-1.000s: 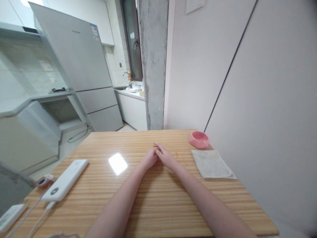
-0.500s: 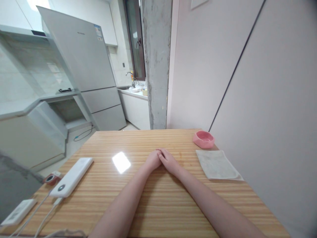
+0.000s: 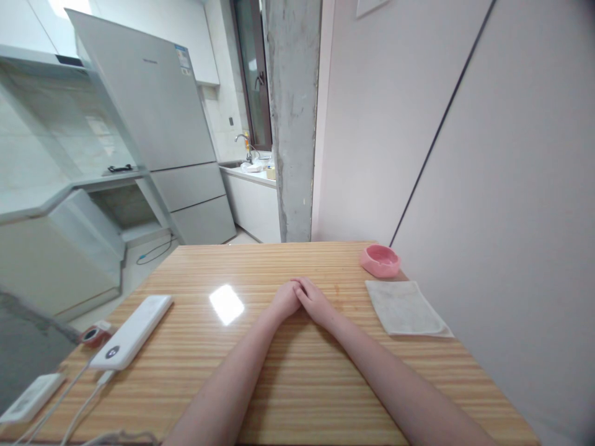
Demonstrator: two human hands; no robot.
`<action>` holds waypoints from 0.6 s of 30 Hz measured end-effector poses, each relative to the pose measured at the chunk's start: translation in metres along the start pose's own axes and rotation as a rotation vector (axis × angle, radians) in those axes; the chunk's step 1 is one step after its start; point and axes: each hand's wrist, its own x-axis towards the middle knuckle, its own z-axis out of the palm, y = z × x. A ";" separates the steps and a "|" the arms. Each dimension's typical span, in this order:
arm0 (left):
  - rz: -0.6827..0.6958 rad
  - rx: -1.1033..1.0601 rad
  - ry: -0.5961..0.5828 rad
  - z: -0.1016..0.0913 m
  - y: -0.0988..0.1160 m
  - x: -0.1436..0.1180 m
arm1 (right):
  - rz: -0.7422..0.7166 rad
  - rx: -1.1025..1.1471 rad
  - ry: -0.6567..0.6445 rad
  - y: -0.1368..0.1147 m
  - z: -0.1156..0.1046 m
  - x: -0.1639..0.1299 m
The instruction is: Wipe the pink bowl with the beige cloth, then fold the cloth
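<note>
Both forearms rest on the wood-grain table, and the hands meet near its middle. My right hand lies over the front of my left hand, its fingers closed around it. Most of the left fingers are hidden beneath the right ones. No object shows in or between the hands. Nearest on the right is a folded pale grey cloth, lying flat. Behind it, by the table's far right corner, stands a pink ashtray-like dish.
At the left lie a white power bank with cables plugged in, a small reddish round item and a white box-like device. A wall borders the right side. Beyond stand a refrigerator and a sink counter.
The whole view has shifted very slightly left. My hands keep the same clasped pose, and the things on the table have not moved.
</note>
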 end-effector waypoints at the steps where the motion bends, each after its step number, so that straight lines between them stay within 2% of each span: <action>1: -0.001 -0.001 0.003 0.000 0.000 0.000 | 0.000 0.000 -0.002 0.000 0.000 0.000; 15: -0.002 -0.032 0.000 0.000 0.000 -0.001 | 0.005 -0.028 -0.026 -0.005 0.001 -0.001; 18: 0.010 -0.059 0.004 -0.002 0.000 -0.002 | 0.004 -0.171 0.004 -0.013 -0.009 0.000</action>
